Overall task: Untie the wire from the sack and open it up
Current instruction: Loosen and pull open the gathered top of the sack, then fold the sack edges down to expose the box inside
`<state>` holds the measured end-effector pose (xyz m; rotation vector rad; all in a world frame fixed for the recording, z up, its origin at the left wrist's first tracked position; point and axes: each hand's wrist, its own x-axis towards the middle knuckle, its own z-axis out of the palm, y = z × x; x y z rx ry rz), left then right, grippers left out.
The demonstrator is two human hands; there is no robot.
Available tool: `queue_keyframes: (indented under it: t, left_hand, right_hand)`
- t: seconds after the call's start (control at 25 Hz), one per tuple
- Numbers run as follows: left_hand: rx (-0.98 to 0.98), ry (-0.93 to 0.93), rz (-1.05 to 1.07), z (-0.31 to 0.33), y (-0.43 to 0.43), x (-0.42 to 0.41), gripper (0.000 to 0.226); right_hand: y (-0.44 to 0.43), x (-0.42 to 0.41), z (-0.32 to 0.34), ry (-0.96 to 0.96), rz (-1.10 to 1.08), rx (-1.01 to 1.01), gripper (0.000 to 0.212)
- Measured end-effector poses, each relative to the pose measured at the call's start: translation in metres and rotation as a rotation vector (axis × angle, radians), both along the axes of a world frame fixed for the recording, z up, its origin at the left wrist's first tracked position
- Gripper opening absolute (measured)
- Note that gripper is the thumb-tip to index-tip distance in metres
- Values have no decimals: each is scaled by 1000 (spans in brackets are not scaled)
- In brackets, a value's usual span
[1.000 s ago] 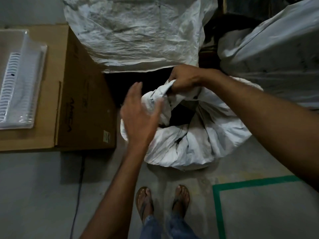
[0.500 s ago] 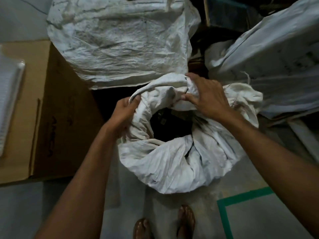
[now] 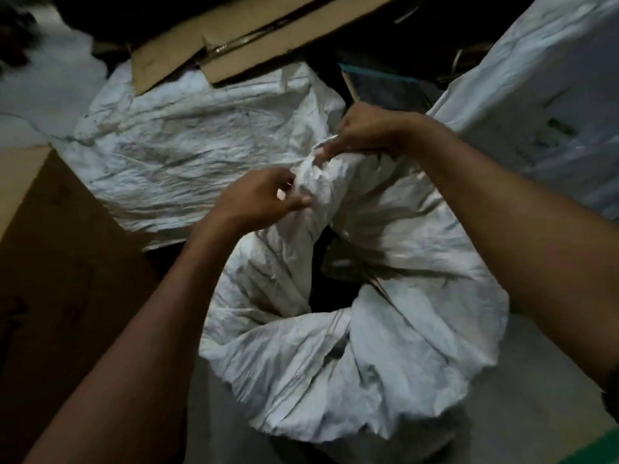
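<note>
While both hands pinch its far rim, left hand [image 3: 258, 195] and right hand [image 3: 365, 135], the sack [image 3: 385, 346] stands upright, mouth open upward.

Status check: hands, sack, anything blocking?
Left hand and right hand both gripping the sack at its far rim. Mouth partly open, dark inside. No wire visible. Nothing in the way.
</note>
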<state>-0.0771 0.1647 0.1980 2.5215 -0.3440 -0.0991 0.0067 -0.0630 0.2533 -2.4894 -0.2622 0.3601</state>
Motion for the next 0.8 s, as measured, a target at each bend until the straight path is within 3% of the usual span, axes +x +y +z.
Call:
queue_keyframes:
  t: [0.08,0.16,0.2,0.28,0.32,0.4,0.48,0.56,0.6,0.68,0.72,0.8]
  left_hand:
    - [175,-174,72,-17,-6,19,60]
    - [237,-196,97,-37,-5,28,91]
    - [209,-182,114,-44,-9,29,95]
    - [76,-172,155,-54,-16,29,73]
    - [41,-226,174,-54,-21,28,58]
    - [-41,-347,253,-47,-27,20,51]
    - [-266,-284,354,-29,-28,13,44]
    - [-497,-125,480,-3,-22,4,33]
    - [-602,-47,543,9,-16,-5,26]
    - [-771,52,654,19,-2,-22,20]
    - [-800,67,674,18,7,-28,18]
    - [-727,47,672,8,29,-42,18]
  right_hand:
    - [-8,2,-4,-260,3,39,45]
    - [-22,-4,-10,-373,9,118,38]
    - [-29,-8,-14,-420,4,144,31]
    - [-39,-20,-16,-515,-24,107,31]
    - [-42,-30,-19,-594,-62,-10,38]
    - [-43,-57,-32,-726,-195,-330,64]
    - [-49,-98,-58,-619,-464,-354,93]
    - [-62,-137,-99,-366,-737,-170,111]
    - [-67,-154,-118,-278,-801,-66,106]
    - [-70,-160,-145,-278,-777,86,71]
    - [-68,-154,-144,-324,-733,132,57]
    - [-64,-140,-121,-371,-613,208,55]
